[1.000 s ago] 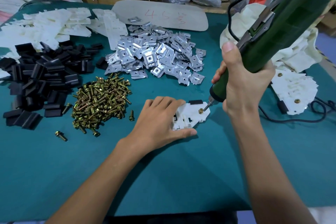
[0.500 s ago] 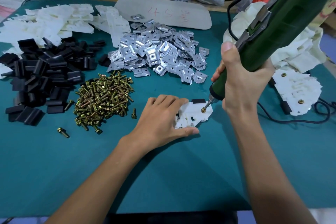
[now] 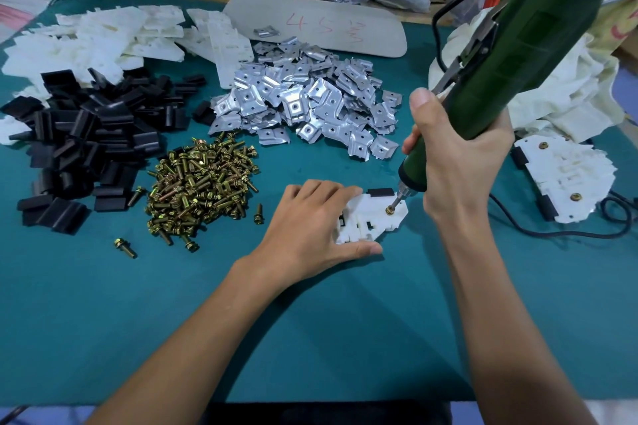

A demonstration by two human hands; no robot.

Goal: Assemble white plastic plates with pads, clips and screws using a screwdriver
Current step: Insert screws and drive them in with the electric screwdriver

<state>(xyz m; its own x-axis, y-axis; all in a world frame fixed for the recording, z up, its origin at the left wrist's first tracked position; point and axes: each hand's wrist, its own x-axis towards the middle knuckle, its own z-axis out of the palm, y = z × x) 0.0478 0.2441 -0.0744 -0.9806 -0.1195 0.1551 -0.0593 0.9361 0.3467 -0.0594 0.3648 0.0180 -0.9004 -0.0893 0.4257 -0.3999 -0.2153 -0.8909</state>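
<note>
A white plastic plate (image 3: 371, 219) lies on the teal table (image 3: 310, 338), with a black pad (image 3: 379, 191) at its far edge. My left hand (image 3: 310, 228) presses it down, fingers flat over its left part, thumb along its near edge. My right hand (image 3: 455, 162) grips a green electric screwdriver (image 3: 500, 76). Its bit stands on a brass screw (image 3: 390, 211) in the plate's right corner.
Left of the plate lies a heap of brass screws (image 3: 200, 179), then black pads (image 3: 79, 141). Metal clips (image 3: 310, 103) are piled behind, loose white plates (image 3: 89, 34) at the back left. Finished plates (image 3: 566, 176) and a black cord (image 3: 569, 235) lie on the right.
Both hands, the screwdriver and the plate keep their places; only the camera view has shifted slightly.
</note>
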